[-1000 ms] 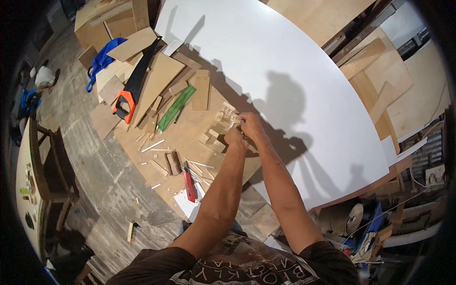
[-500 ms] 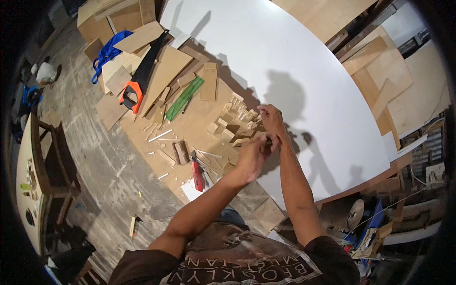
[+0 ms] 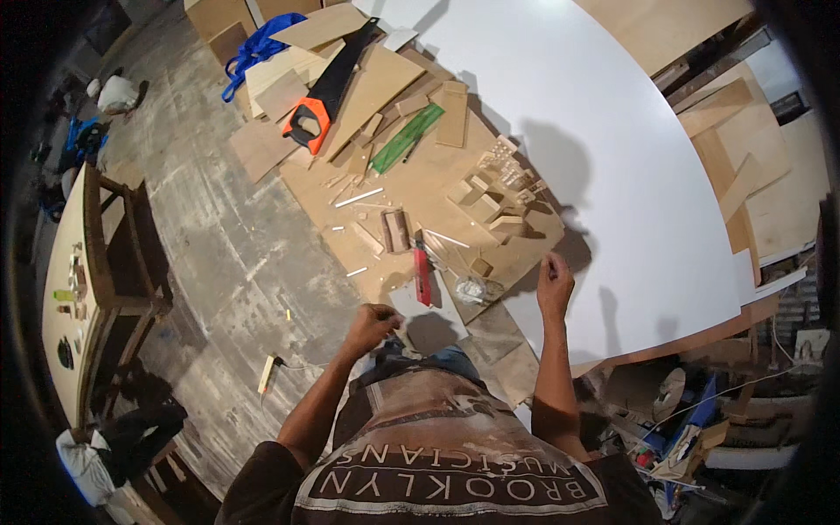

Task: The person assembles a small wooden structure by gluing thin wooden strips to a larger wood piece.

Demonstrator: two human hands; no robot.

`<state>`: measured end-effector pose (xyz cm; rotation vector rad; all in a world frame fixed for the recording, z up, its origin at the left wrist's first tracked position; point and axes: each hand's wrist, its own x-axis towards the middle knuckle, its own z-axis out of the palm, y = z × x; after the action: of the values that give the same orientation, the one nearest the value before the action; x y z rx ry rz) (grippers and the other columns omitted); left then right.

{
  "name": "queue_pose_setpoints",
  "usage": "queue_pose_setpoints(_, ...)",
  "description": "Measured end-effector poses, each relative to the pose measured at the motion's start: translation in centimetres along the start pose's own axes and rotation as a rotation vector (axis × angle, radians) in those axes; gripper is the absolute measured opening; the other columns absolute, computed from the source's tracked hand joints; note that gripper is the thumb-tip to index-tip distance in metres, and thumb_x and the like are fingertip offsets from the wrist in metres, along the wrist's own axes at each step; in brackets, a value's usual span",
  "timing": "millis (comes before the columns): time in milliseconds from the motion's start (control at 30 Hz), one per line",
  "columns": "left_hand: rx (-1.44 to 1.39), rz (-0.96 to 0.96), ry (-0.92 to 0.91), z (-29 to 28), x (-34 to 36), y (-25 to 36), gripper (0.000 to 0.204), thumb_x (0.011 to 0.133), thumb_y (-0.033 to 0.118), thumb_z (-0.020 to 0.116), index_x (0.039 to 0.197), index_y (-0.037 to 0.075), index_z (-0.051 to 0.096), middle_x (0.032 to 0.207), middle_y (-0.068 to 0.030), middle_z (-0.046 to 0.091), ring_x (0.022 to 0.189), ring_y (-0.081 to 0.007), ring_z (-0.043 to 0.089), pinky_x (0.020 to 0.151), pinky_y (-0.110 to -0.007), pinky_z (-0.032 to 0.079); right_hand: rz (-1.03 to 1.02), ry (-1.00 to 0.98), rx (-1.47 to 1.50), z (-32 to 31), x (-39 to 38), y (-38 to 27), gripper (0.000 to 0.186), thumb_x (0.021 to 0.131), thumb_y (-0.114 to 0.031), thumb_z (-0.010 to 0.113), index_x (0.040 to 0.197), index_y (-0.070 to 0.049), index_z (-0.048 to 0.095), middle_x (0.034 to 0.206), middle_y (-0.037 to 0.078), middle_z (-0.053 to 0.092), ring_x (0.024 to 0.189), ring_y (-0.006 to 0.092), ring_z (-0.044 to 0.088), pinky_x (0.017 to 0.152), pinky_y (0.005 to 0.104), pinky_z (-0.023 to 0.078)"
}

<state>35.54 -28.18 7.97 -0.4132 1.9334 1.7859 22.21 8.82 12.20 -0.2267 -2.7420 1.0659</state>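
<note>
My left hand (image 3: 373, 329) hovers over the near edge of the work board, beside a sheet of white paper (image 3: 404, 302). Its fingers are curled in, and whatever they pinch is too small to make out. Off the board's near right corner is my right hand (image 3: 556, 282), fingers drawn together, their contents hidden. Small wooden blocks (image 3: 484, 203) and fine wooden pieces (image 3: 503, 162) stand grouped on the brown board (image 3: 429, 188), beyond both hands. A red utility knife (image 3: 422, 278) lies between the hands, next to a brown block (image 3: 395, 231). Near it sits a clear, shiny crumpled object (image 3: 471, 290).
A handsaw (image 3: 339, 77) with an orange and black handle rests on stacked wood offcuts (image 3: 381, 74), near a blue bag (image 3: 262, 48). A green strip (image 3: 407, 138) and white sticks (image 3: 359, 198) lie about. Right is a big white panel (image 3: 647, 175); left, a wooden table (image 3: 70, 262).
Both hands have drawn back from the wooden blocks toward my body and spread apart, the left hand moving left. The view has shifted, and the clear crumpled object now shows.
</note>
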Motion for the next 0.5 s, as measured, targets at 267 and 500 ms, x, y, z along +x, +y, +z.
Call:
queue_pose_setpoints(267, 0.249, 0.137, 0.631, -8.1, 3.6, -5.7, 0.032, 0.091, 0.022, 0.06, 0.077, -0.006, 0.067, 0.059, -0.0177, 0.064, 0.057, -0.0299, 0.067, 0.058, -0.039, 0.051, -0.041, 0.04, 0.033, 3.7, -9.0, 0.5, 0.013, 0.091, -0.009, 0.064, 0.1, -0.001, 0.068, 0.088, 0.01, 0.068, 0.073, 0.0201, 0.063, 0.067, 0.0322, 0.051)
queue_pose_setpoints(500, 0.345, 0.367, 0.822, -9.9, 5.3, -5.7, 0.019, 0.089, 0.013, 0.064, 0.09, -0.006, 0.068, 0.074, -0.0193, 0.068, 0.066, -0.0267, 0.066, 0.064, -0.036, 0.051, -0.017, 0.084, 0.044, 5.6, -12.7, -2.7, 0.012, 0.088, -0.011, 0.069, 0.086, 0.001, 0.066, 0.072, 0.012, 0.063, 0.063, 0.0207, 0.06, 0.061, 0.0329, 0.047)
